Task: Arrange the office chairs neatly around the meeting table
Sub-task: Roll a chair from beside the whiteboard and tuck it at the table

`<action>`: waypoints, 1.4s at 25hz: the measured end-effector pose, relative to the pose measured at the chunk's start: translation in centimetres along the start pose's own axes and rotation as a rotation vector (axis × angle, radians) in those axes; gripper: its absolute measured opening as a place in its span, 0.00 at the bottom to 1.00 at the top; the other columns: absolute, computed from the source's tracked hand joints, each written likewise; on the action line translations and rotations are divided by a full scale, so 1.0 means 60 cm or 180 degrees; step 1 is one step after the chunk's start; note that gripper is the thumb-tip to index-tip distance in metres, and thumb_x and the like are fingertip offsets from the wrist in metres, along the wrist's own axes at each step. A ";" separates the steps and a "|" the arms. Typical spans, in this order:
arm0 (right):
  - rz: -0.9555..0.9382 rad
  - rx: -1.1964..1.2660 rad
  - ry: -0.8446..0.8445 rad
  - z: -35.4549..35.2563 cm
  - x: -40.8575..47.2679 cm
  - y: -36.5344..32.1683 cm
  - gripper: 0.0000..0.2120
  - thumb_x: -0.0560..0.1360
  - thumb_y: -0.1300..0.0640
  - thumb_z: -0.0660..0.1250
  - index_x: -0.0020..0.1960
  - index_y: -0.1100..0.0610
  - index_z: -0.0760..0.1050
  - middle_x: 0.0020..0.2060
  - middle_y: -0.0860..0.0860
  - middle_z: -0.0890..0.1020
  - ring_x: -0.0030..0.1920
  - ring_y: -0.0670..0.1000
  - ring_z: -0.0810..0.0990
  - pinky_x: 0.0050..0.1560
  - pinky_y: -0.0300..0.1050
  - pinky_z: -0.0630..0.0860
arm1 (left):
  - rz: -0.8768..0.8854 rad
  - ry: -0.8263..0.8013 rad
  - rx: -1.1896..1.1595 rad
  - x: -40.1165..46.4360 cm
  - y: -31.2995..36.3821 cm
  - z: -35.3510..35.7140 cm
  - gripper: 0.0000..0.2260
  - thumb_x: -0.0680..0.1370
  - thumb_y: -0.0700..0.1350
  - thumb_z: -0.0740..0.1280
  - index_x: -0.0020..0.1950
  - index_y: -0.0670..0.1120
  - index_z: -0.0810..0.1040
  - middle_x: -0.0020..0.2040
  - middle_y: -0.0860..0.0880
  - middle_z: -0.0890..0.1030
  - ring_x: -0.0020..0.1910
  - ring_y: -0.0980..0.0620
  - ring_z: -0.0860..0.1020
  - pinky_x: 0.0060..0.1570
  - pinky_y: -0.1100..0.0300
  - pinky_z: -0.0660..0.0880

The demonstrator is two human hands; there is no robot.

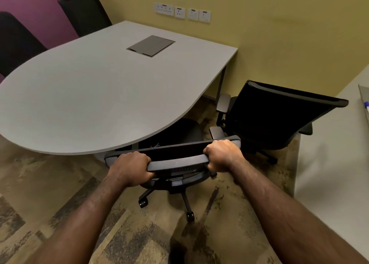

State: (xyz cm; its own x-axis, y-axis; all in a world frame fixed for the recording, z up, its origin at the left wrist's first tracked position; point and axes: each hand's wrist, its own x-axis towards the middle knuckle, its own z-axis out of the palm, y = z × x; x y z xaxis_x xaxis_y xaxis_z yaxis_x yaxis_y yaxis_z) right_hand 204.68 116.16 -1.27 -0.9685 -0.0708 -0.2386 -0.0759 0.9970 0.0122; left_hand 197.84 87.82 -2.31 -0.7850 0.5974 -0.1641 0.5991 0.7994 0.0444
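While the black mesh-backed office chair (173, 153) is tucked seat-first under the grey rounded bench (95, 96), its top rail is gripped by the left hand (129, 168) and right hand (222, 154) (fingers curled tight around it); a second black office chair (275, 116) stands just beside.

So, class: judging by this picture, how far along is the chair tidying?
Done: two far chairs sit against the table. In hand: left hand and right hand grip the near chair, seat partly under. Left: the angled chair stands apart.
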 end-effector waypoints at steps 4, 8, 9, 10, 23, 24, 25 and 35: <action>-0.0178 -0.0041 0.0072 -0.008 0.045 0.023 0.06 0.63 0.50 0.68 0.35 0.45 0.69 0.27 0.43 0.71 0.28 0.43 0.68 0.29 0.42 0.66 | -0.0179 -0.0014 -0.0018 0.024 -0.003 -0.002 0.09 0.68 0.58 0.63 0.35 0.54 0.74 0.29 0.56 0.74 0.29 0.57 0.73 0.32 0.58 0.71; -0.0405 -0.0119 0.0119 -0.015 0.089 0.053 0.07 0.63 0.49 0.68 0.34 0.45 0.70 0.25 0.42 0.71 0.27 0.42 0.68 0.25 0.40 0.61 | -0.0376 0.0000 -0.0030 0.049 0.004 -0.006 0.08 0.68 0.58 0.63 0.34 0.55 0.72 0.28 0.56 0.73 0.28 0.58 0.71 0.31 0.59 0.68; -0.0468 -0.0138 0.0126 -0.017 0.099 0.061 0.06 0.64 0.49 0.68 0.34 0.46 0.70 0.25 0.42 0.71 0.27 0.42 0.68 0.24 0.39 0.61 | -0.0427 -0.0011 -0.0031 0.056 0.007 -0.009 0.08 0.68 0.58 0.63 0.34 0.55 0.72 0.28 0.56 0.73 0.28 0.58 0.71 0.32 0.59 0.68; -0.0527 -0.0137 0.0138 -0.019 0.109 0.069 0.06 0.64 0.49 0.68 0.34 0.46 0.70 0.25 0.42 0.71 0.26 0.42 0.68 0.24 0.39 0.61 | -0.0481 -0.0024 -0.0026 0.063 0.009 -0.011 0.08 0.68 0.58 0.64 0.34 0.55 0.72 0.28 0.57 0.73 0.28 0.59 0.71 0.32 0.59 0.68; -0.1175 -0.0302 0.0162 -0.052 0.214 0.162 0.05 0.64 0.49 0.66 0.34 0.47 0.70 0.26 0.43 0.70 0.27 0.46 0.69 0.29 0.42 0.67 | -0.1074 0.0008 -0.0241 0.133 0.061 -0.014 0.08 0.67 0.59 0.63 0.34 0.56 0.72 0.29 0.58 0.73 0.29 0.58 0.72 0.33 0.58 0.68; -0.1216 -0.0317 0.0161 -0.052 0.216 0.168 0.06 0.64 0.49 0.66 0.34 0.47 0.69 0.26 0.43 0.70 0.27 0.46 0.68 0.29 0.41 0.65 | -0.1105 0.0016 -0.0246 0.135 0.067 -0.013 0.08 0.67 0.59 0.63 0.35 0.56 0.73 0.29 0.58 0.73 0.30 0.57 0.72 0.34 0.58 0.68; -0.1248 -0.0334 0.0152 -0.051 0.218 0.174 0.06 0.64 0.49 0.67 0.34 0.47 0.69 0.26 0.42 0.70 0.27 0.44 0.67 0.28 0.40 0.63 | -0.1128 0.0021 -0.0243 0.137 0.073 -0.012 0.08 0.67 0.59 0.63 0.36 0.56 0.74 0.29 0.58 0.73 0.30 0.57 0.73 0.34 0.58 0.69; -0.1366 -0.0346 0.0101 -0.056 0.244 0.199 0.07 0.63 0.50 0.67 0.34 0.47 0.69 0.26 0.43 0.71 0.29 0.47 0.70 0.30 0.42 0.66 | -0.1219 0.0002 -0.0234 0.154 0.094 -0.022 0.07 0.69 0.58 0.64 0.35 0.56 0.70 0.29 0.58 0.71 0.28 0.61 0.68 0.33 0.59 0.65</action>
State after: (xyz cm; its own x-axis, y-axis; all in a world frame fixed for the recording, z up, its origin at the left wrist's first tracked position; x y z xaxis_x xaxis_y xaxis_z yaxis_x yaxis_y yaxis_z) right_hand 188.81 126.95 -1.32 -0.8505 -0.4802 -0.2145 -0.4956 0.8683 0.0209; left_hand 193.76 97.91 -2.29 -0.9497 0.2549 -0.1819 0.2498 0.9670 0.0506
